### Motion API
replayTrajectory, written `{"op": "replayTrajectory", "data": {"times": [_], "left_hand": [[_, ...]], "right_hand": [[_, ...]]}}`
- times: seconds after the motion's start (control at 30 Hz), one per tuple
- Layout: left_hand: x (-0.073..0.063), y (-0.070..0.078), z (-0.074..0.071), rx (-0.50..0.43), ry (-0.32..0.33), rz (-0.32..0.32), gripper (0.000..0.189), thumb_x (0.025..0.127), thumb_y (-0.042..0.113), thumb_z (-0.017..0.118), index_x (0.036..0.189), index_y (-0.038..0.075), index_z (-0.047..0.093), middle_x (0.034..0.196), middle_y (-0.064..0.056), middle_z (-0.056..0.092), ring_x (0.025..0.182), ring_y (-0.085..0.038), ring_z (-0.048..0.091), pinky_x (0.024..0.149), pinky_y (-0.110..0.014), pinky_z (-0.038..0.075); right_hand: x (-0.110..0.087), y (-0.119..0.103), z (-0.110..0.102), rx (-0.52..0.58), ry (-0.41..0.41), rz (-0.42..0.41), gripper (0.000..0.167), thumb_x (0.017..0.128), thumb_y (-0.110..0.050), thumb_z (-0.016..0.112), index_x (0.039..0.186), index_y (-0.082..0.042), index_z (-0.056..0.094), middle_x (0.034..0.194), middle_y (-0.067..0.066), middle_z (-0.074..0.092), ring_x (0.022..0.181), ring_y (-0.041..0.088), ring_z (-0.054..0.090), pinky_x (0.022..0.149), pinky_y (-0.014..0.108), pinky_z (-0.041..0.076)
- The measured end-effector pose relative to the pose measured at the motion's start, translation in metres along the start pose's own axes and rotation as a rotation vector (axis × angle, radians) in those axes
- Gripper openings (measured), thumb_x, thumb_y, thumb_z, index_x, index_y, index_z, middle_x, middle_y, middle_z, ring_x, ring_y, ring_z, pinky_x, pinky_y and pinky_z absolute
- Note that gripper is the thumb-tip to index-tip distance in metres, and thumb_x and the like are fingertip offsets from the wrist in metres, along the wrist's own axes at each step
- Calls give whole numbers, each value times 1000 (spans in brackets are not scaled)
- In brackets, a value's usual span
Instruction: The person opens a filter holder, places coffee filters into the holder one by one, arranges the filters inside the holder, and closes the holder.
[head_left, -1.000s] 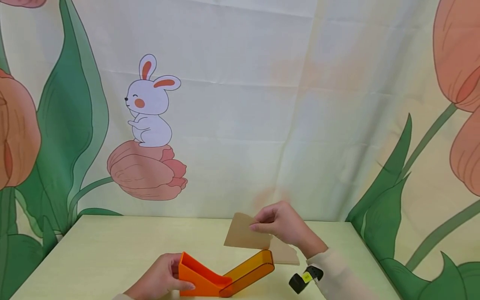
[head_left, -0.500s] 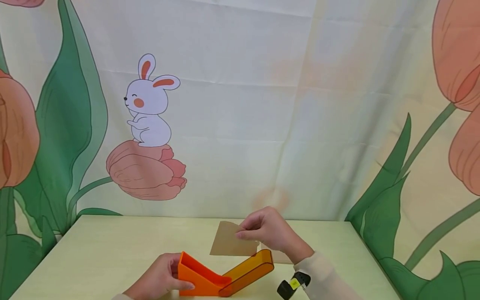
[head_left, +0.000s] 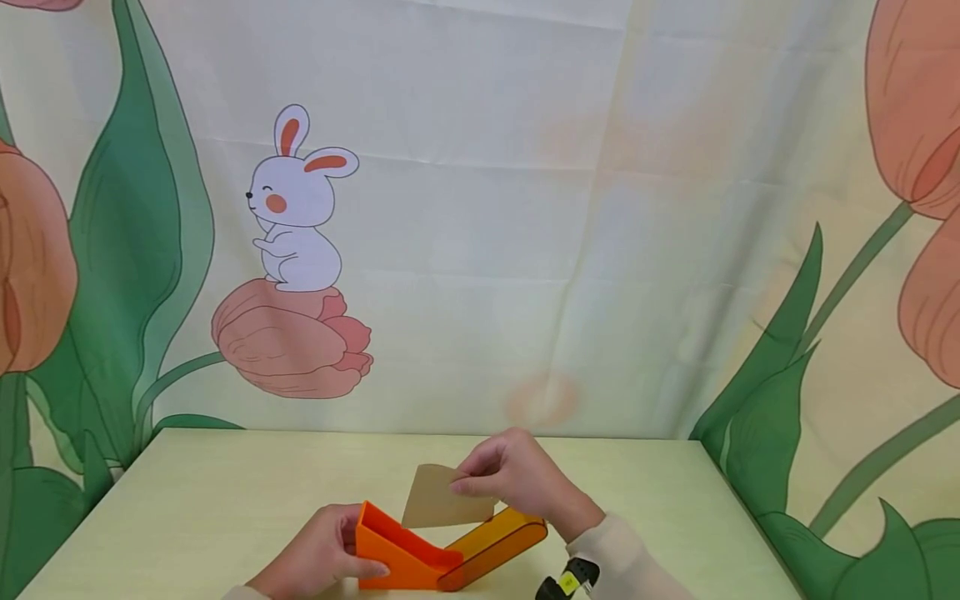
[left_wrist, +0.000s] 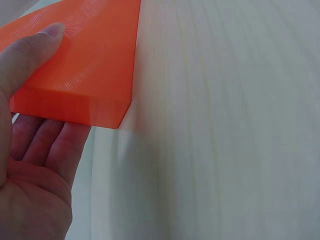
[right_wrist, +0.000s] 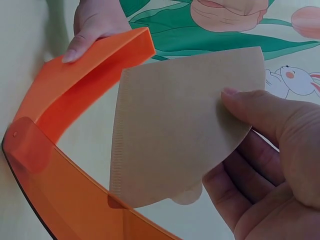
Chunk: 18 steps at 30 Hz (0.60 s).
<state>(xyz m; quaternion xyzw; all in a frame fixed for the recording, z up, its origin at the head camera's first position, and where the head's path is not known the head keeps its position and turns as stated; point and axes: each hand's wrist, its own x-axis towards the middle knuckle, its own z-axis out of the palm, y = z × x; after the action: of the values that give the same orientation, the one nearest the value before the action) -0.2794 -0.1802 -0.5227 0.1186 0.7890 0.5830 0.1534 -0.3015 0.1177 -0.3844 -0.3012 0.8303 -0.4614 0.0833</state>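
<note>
My left hand (head_left: pixel 315 550) grips the closed end of an orange filter-paper holder (head_left: pixel 397 554), thumb on its near side and fingers behind. The holder stands on the table with its amber see-through lid (head_left: pixel 495 550) swung out to the right. Between thumb and fingers, my right hand (head_left: pixel 517 479) pinches a brown cone coffee filter (head_left: pixel 446 497) by its curved edge. The filter hangs above the holder's open top, just behind it. In the right wrist view the filter's crimped side (right_wrist: pixel 118 145) faces the holder, and its lower corner overlaps the lid.
The pale wood-grain table (head_left: pixel 247 483) stretches back to a printed curtain (head_left: pixel 465 208) with tulips and a rabbit. A black wrist camera (head_left: pixel 567 579) with a yellow label sits on the right wrist.
My right hand has carried the coffee filter left and down toward the holder. The other brown paper on the table behind the lid is now hidden. My left hand and the holder stay put.
</note>
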Motion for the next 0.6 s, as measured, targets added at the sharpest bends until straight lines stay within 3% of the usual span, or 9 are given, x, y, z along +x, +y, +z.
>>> {"op": "replayTrajectory", "data": {"times": [0.6], "left_hand": [[1, 0, -2, 9, -27, 7, 54, 78, 26, 89, 124, 7, 68, 114, -5, 76, 97, -21, 70, 94, -35, 60]], "right_hand": [[9, 4, 24, 2, 17, -28, 4, 84, -21, 86, 87, -19, 84, 84, -3, 79, 69, 7, 65, 66, 22, 58]]}}
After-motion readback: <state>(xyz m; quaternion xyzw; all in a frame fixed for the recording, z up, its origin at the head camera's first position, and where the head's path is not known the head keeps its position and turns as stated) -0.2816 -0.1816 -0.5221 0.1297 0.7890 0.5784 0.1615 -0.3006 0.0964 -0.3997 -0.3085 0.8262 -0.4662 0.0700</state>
